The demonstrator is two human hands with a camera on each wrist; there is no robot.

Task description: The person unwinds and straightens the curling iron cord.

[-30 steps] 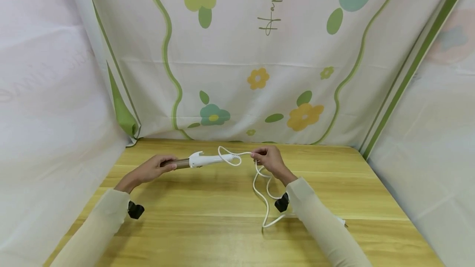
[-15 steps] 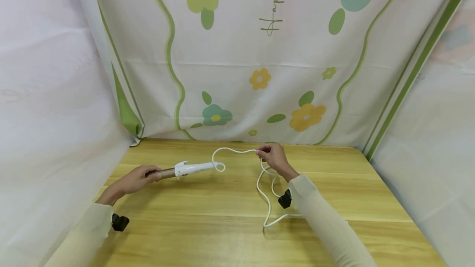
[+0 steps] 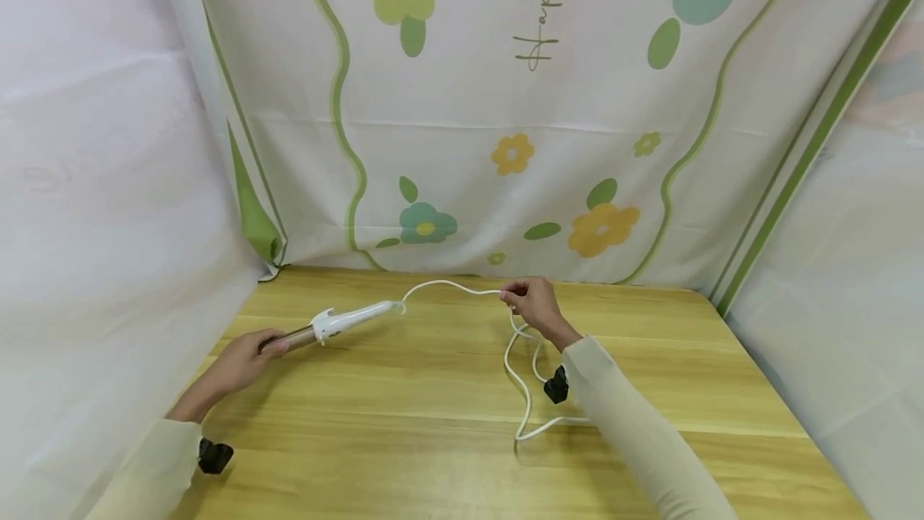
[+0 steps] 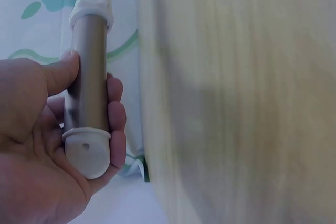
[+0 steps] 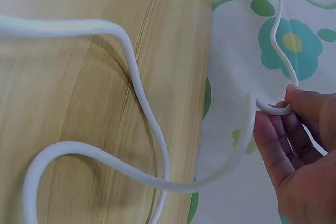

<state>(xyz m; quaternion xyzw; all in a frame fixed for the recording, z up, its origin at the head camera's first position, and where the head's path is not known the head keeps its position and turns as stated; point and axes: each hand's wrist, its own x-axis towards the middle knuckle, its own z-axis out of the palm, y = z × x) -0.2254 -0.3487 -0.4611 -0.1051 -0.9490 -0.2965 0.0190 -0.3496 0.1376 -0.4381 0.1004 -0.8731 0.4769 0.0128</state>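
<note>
My left hand grips a curling iron by its bronze barrel, fingers wrapped behind it and thumb along its side. The white rounded tip sits by the palm, and the white handle points away to the right in the head view. From the handle's end a white cord arcs across to my right hand, which pinches it between thumb and fingers. Below that pinch the cord hangs in loose bends down to the wooden table. Its far end is hidden under the right sleeve in the head view.
The wooden table has a back edge against a white curtain printed with flowers. White cloth hangs at the left side and more cloth at the right. A black wrist camera is strapped at the left cuff.
My left hand has drawn the curling iron left and toward me. The cord's loop by the handle has opened out into a longer arc. My right hand has barely moved, still pinching the cord.
</note>
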